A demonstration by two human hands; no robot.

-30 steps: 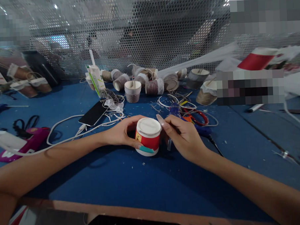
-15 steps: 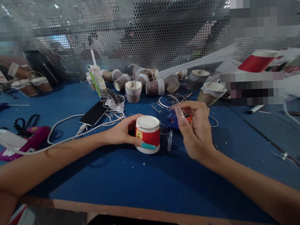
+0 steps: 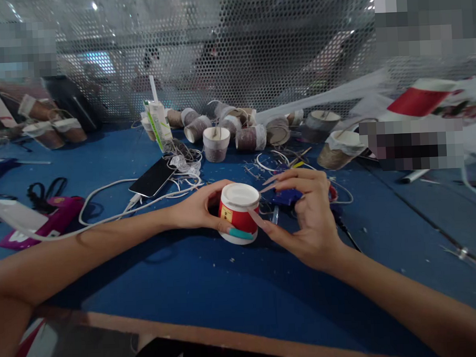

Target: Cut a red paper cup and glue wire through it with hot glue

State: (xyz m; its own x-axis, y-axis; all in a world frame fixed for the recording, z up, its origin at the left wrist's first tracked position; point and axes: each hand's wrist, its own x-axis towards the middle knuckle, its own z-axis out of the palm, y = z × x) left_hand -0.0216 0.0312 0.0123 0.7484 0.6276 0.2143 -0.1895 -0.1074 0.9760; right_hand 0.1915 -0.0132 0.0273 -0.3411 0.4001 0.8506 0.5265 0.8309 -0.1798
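A red and white paper cup rests on the blue table in front of me, its white round end facing up. My left hand is closed around its left side, with the thumb across the front. My right hand has come up to the cup's right edge with fingers and thumb apart; the fingertips are at the rim, and whether they touch it is hard to tell. Behind the right hand lies a blue glue gun, partly hidden, with a clear stick beside the cup.
A black phone on a white cable lies at left, near a purple pouch. Several twine-wrapped cups stand or lie along the perforated metal screen. At right are another red cup and a black cord.
My right hand has moved left from above the glue gun to the cup's edge, its fingers spreading. The left hand keeps its hold. The whole view has shifted slightly.
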